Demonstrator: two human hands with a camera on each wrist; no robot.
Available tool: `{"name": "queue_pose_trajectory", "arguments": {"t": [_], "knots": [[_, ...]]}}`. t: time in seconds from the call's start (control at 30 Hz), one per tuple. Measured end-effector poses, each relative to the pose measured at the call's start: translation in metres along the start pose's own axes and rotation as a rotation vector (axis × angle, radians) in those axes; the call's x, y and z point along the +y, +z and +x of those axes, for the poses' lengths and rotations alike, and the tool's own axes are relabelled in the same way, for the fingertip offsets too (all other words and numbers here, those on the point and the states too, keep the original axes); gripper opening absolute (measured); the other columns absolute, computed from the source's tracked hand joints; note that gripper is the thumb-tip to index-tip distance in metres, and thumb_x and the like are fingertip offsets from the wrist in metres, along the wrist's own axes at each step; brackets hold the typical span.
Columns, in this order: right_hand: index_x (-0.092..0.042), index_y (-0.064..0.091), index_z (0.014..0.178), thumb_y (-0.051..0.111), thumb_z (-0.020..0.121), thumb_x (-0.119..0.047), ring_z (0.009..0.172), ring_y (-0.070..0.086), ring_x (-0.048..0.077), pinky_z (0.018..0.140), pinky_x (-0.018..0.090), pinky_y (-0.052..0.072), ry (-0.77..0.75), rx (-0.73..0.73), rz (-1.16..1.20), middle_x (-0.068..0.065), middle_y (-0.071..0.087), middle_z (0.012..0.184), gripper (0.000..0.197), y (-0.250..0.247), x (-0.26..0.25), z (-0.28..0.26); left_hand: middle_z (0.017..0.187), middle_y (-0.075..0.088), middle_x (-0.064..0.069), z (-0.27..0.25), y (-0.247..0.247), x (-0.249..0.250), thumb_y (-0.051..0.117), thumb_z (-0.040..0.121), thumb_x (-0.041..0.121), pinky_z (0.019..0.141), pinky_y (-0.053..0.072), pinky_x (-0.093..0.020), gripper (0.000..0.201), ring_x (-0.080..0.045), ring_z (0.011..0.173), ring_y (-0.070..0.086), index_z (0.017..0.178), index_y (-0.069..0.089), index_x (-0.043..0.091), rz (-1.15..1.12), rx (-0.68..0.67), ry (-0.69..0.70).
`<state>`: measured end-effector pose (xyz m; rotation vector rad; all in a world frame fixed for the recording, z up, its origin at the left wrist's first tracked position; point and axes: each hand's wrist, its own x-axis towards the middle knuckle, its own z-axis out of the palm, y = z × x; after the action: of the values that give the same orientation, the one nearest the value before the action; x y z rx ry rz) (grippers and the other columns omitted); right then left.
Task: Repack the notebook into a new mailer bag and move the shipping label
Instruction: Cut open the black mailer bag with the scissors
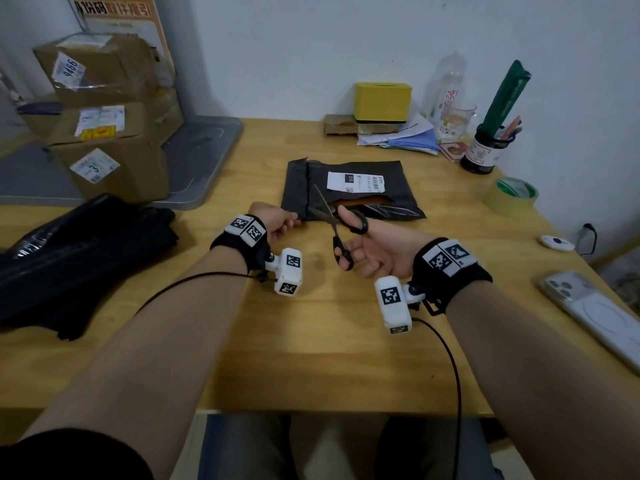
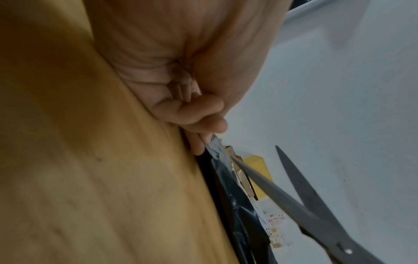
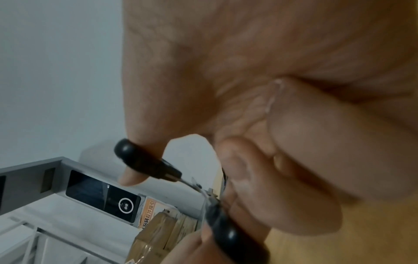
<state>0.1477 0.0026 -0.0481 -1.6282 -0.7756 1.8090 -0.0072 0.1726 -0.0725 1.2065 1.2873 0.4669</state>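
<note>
The left hand (image 1: 277, 220) is pinching the flat black plastic mailer bag (image 1: 349, 190) corner while the right hand (image 1: 367, 249) is holding open black-handled steel scissors (image 1: 334, 220) beside those fingers (image 2: 203, 123), probably cutting it open; next, closing the blades carefully.

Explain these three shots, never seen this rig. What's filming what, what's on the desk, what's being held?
No robot here: a person works with bare hands, wearing one camera on the head and one on each wrist. The white tagged blocks on the wristbands are those wrist cameras.

The head view looks down at a wooden table. On it lies a black mailer bag with a white shipping label, partly slit open. The left hand pinches the bag's near left corner; the left wrist view shows that pinch close up. The right hand holds open scissors, blades at the bag's left edge; the right wrist view shows fingers through the black handles.

Also there: a stack of black bags, tape roll, phone.
</note>
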Motion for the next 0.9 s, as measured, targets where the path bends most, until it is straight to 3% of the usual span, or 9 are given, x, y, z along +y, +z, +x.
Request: {"name": "queue_pose_trajectory", "arguments": {"t": [0.17, 0.27, 0.37, 0.4, 0.5, 0.63, 0.7, 0.8, 0.9], "knots": [[-0.013, 0.058, 0.096, 0.056, 0.071, -0.084, 0.04, 0.029, 0.005, 0.033, 0.015, 0.018, 0.054, -0.047, 0.02, 0.0, 0.061, 0.079, 0.075, 0.007, 0.008, -0.001, 0.082, 0.069, -0.009, -0.005, -0.001, -0.002, 0.063, 0.094, 0.001, 0.037, 0.038, -0.011, 0.001, -0.004, 0.049, 0.041, 0.093, 0.063, 0.0, -0.015, -0.006, 0.017], [-0.013, 0.057, 0.093, 0.059, 0.071, -0.082, 0.037, 0.028, 0.003, 0.033, 0.015, 0.016, 0.069, -0.083, 0.061, 0.0, 0.058, 0.078, 0.073, 0.008, 0.009, 0.001, 0.087, 0.072, -0.012, 0.0, -0.005, -0.006, 0.064, 0.092, -0.001, 0.038, 0.039, -0.011, 0.022, -0.003, 0.043, 0.042, 0.114, 0.063, -0.005, -0.069, -0.003, 0.023], [-0.012, 0.057, 0.093, 0.06, 0.07, -0.081, 0.037, 0.027, 0.003, 0.038, 0.016, 0.01, 0.068, -0.094, 0.078, 0.0, 0.059, 0.077, 0.073, 0.008, 0.01, 0.0, 0.091, 0.073, -0.014, 0.001, -0.004, -0.008, 0.065, 0.092, 0.001, 0.039, 0.041, -0.012, 0.004, -0.004, 0.044, 0.045, 0.089, 0.067, -0.002, -0.056, -0.003, 0.047], [-0.012, 0.057, 0.093, 0.06, 0.07, -0.081, 0.037, 0.027, 0.003, 0.039, 0.016, 0.01, 0.07, -0.1, 0.078, 0.0, 0.059, 0.077, 0.073, 0.008, 0.01, 0.0, 0.087, 0.072, -0.013, 0.003, -0.003, -0.008, 0.066, 0.091, 0.002, 0.039, 0.042, -0.012, 0.008, -0.005, 0.044, 0.047, 0.083, 0.067, -0.001, -0.057, 0.007, 0.059], [-0.012, 0.056, 0.094, 0.059, 0.071, -0.081, 0.037, 0.028, 0.003, 0.036, 0.015, 0.014, 0.076, -0.12, 0.082, 0.0, 0.058, 0.077, 0.073, 0.01, 0.011, -0.002, 0.076, 0.069, -0.01, 0.003, 0.001, -0.009, 0.072, 0.088, 0.006, 0.04, 0.044, -0.013, 0.013, -0.006, 0.039, 0.051, 0.079, 0.066, -0.001, -0.047, 0.036, 0.105], [-0.011, 0.056, 0.094, 0.059, 0.072, -0.08, 0.038, 0.028, 0.003, 0.033, 0.014, 0.019, 0.061, -0.116, 0.106, 0.001, 0.06, 0.078, 0.073, 0.017, 0.015, 0.005, 0.081, 0.07, -0.011, 0.005, 0.0, -0.013, 0.073, 0.087, 0.005, 0.044, 0.045, -0.012, 0.018, -0.005, 0.047, 0.05, 0.075, 0.061, 0.001, -0.032, -0.004, 0.124], [-0.011, 0.056, 0.094, 0.059, 0.072, -0.08, 0.039, 0.028, 0.003, 0.032, 0.014, 0.021, 0.049, -0.106, 0.117, 0.002, 0.061, 0.078, 0.072, 0.023, 0.014, 0.011, 0.08, 0.07, -0.011, 0.004, -0.002, -0.013, 0.074, 0.087, 0.003, 0.043, 0.045, -0.011, 0.012, -0.003, 0.041, 0.049, 0.09, 0.065, -0.005, -0.054, -0.01, 0.111], [-0.012, 0.055, 0.094, 0.061, 0.071, -0.079, 0.04, 0.027, 0.004, 0.031, 0.014, 0.021, 0.048, -0.095, 0.147, 0.002, 0.06, 0.078, 0.072, 0.03, 0.01, 0.019, 0.077, 0.071, -0.012, 0.004, -0.004, -0.015, 0.075, 0.085, 0.001, 0.04, 0.044, -0.012, 0.044, 0.0, 0.033, 0.046, 0.122, 0.057, -0.012, -0.072, -0.004, 0.102], [-0.012, 0.053, 0.093, 0.062, 0.07, -0.079, 0.04, 0.027, 0.004, 0.029, 0.014, 0.021, 0.053, -0.094, 0.163, 0.002, 0.058, 0.078, 0.071, 0.034, 0.005, 0.023, 0.083, 0.072, -0.013, 0.001, -0.006, -0.017, 0.075, 0.085, 0.002, 0.04, 0.042, -0.012, 0.044, -0.001, 0.035, 0.045, 0.123, 0.056, -0.009, -0.076, -0.009, 0.099]]}}
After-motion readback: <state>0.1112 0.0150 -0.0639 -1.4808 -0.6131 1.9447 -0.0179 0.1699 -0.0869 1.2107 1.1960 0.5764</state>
